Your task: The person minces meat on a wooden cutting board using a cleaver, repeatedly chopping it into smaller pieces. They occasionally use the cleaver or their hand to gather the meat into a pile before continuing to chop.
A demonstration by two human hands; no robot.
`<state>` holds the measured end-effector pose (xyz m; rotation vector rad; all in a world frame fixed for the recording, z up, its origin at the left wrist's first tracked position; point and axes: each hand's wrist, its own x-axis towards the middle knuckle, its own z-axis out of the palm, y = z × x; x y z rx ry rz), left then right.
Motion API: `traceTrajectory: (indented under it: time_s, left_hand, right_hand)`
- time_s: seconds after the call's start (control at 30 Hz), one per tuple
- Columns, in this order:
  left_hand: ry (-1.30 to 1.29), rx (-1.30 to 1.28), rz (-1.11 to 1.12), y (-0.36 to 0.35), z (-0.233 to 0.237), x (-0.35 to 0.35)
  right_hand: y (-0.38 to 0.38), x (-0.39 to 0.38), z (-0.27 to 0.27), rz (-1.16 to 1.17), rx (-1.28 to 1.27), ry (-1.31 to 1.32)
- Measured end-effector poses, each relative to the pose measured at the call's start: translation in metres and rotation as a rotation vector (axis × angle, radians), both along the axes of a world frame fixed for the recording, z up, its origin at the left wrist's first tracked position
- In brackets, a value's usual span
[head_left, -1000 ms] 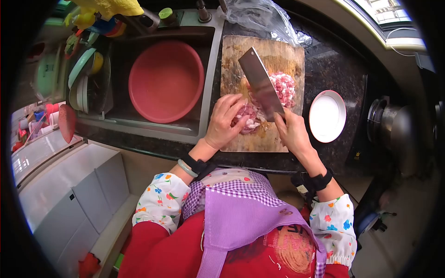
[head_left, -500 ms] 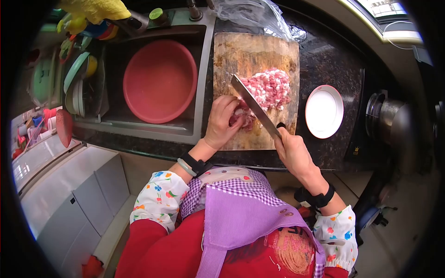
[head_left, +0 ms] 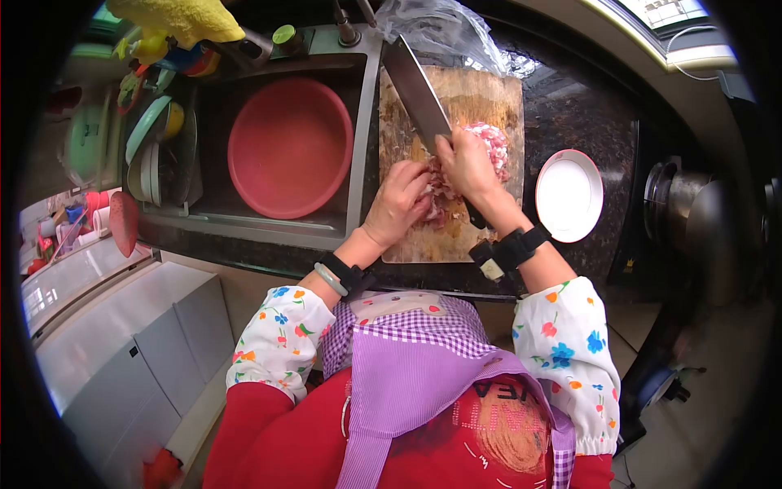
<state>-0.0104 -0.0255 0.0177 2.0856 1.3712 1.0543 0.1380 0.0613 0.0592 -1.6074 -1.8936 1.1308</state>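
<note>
While the right hand [head_left: 468,163] is closed around the handle of a cleaver [head_left: 417,88], its broad blade points up and away from the person, angled toward the far left corner of the wooden cutting board [head_left: 489,94]. Blade tip reaches about to the board's left edge, beside the sink rim [head_left: 364,155].

Left hand [head_left: 399,204] lies on the near left part of the chopped meat [head_left: 494,145], fingers curled down into it; cannot tell whether it actually grasps a lump or only presses. Both hands sit just beside each other, knuckles nearly touching. Meat is pink with white bits, heaped mid-board, partly hidden under both hands.

Each wrist carries a black band; the left one also has a pale green bangle.

Surroundings: red plastic basin [head_left: 289,147] in the sink, left of the board. White dish [head_left: 568,196] on the dark stone counter [head_left: 582,106], right of the board, apart from it. Clear plastic bag [head_left: 444,28] at the board's far end. Dish rack [head_left: 151,155] with plates left of the basin.
</note>
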Motion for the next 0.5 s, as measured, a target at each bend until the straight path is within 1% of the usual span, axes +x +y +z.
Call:
traceTrajectory:
  time_s: [0.03,0.1,0.13,0.17,0.2,0.23,0.3,0.33,0.4,0.43,0.5]
  left_hand:
    - [0.008,0.008,-0.004,0.003,-0.001,-0.001]
    - [-0.040,-0.013,0.011,0.005,-0.003,0.002]
    - [-0.044,-0.013,0.045,0.005,0.000,0.003]
    - [-0.045,-0.014,0.080,0.004,0.002,0.003]
    - [0.008,0.037,0.082,0.004,0.005,0.002]
    - [0.009,0.036,0.082,0.002,0.010,0.001]
    - [0.041,-0.001,-0.005,-0.002,0.023,0.002]
    - [0.040,0.001,-0.007,-0.003,0.026,0.004]
    - [0.116,0.091,-0.116,-0.002,0.030,0.014]
    - [0.117,0.093,-0.114,-0.001,0.026,0.019]
    - [0.225,0.072,-0.025,0.005,0.013,0.028]
  right_hand:
    - [0.005,0.011,0.000,0.003,-0.053,-0.057]
    - [0.002,0.038,-0.038,-0.012,-0.024,0.051]
    - [0.000,0.042,-0.020,-0.012,-0.027,0.047]
    - [-0.004,0.049,0.001,-0.094,-0.271,0.190]
    - [-0.009,0.052,0.021,-0.176,-0.515,0.334]
    - [-0.014,0.057,0.029,-0.190,-0.589,0.408]
    - [-0.019,0.065,0.035,-0.224,-0.658,0.486]
    - [-0.024,0.069,0.038,-0.226,-0.656,0.486]
    - [-0.033,0.073,0.042,-0.238,-0.581,0.500]
    - [-0.038,0.074,0.044,-0.236,-0.580,0.500]
    - [-0.047,0.079,0.046,-0.220,-0.449,0.475]
